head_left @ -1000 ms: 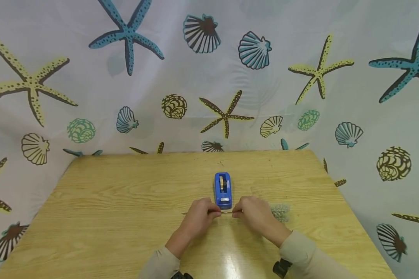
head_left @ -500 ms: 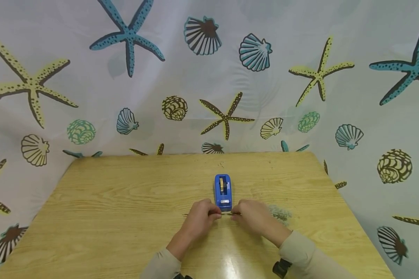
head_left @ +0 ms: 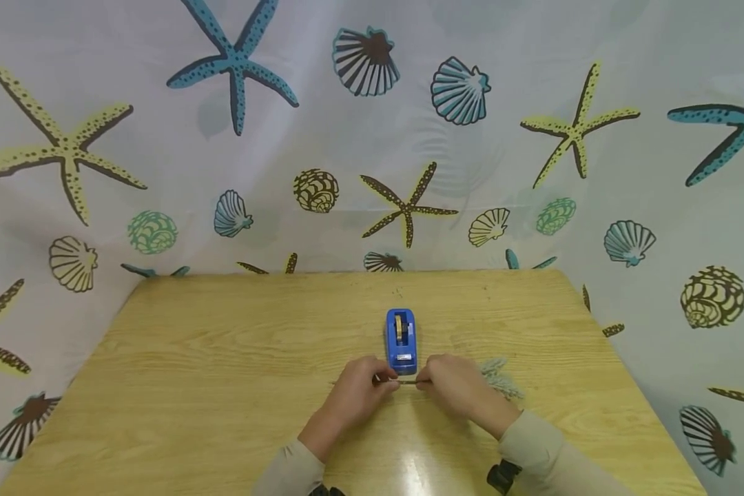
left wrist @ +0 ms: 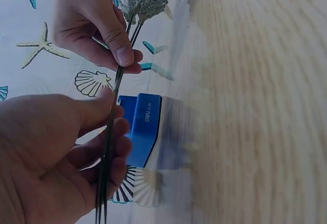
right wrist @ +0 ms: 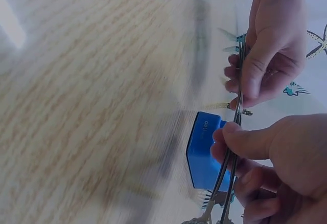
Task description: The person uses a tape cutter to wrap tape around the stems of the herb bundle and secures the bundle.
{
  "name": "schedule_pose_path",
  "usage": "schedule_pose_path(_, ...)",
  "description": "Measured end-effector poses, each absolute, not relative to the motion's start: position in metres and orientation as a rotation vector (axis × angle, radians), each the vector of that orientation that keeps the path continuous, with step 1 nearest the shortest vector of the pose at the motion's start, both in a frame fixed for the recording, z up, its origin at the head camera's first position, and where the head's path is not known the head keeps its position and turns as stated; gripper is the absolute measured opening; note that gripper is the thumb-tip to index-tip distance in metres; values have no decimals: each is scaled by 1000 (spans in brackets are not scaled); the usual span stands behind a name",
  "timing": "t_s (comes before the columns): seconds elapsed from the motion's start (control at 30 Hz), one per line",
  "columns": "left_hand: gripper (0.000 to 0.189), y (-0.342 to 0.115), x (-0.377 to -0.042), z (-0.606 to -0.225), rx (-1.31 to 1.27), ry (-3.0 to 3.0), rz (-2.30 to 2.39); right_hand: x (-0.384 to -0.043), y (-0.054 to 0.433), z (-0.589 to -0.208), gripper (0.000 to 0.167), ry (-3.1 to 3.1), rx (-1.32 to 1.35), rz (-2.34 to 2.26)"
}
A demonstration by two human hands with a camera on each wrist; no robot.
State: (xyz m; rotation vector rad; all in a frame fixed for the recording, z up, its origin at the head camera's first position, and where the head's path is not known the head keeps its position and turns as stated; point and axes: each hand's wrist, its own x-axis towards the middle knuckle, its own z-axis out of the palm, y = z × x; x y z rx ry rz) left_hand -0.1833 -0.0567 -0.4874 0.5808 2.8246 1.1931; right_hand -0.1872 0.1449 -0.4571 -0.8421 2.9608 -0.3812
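Several thin dark stems [left wrist: 104, 168] with grey-green fluffy flower heads [head_left: 499, 379] lie in a bundle across both hands. My left hand [head_left: 355, 391] holds the bare stem end, thumb against the curled fingers. My right hand [head_left: 455, 386] pinches the bundle between thumb and fingertips, nearer the flower heads. A short stretch of stem shows between the hands, with a shiny patch on it in the left wrist view. Just beyond the hands stands a blue tape dispenser [head_left: 401, 341] with a roll of tape [head_left: 399, 326] in it.
The wooden table [head_left: 223, 344] extends to both sides of the hands. A white cloth [head_left: 322, 131] printed with starfish and shells hangs behind and along the sides. Dark devices [head_left: 503, 475] sit at both wrists over the light sleeves.
The flower heads have turned and spread, now slanting down to the right. Both hands keep their grip on the stems in nearly the same place. The head view has shifted slightly.
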Motion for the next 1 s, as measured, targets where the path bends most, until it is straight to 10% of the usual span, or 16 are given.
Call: schedule_pose_path(1.0,5,-57,-182,-495,507,2911,1221,-192,139,-460,10,2923,-784,-456)
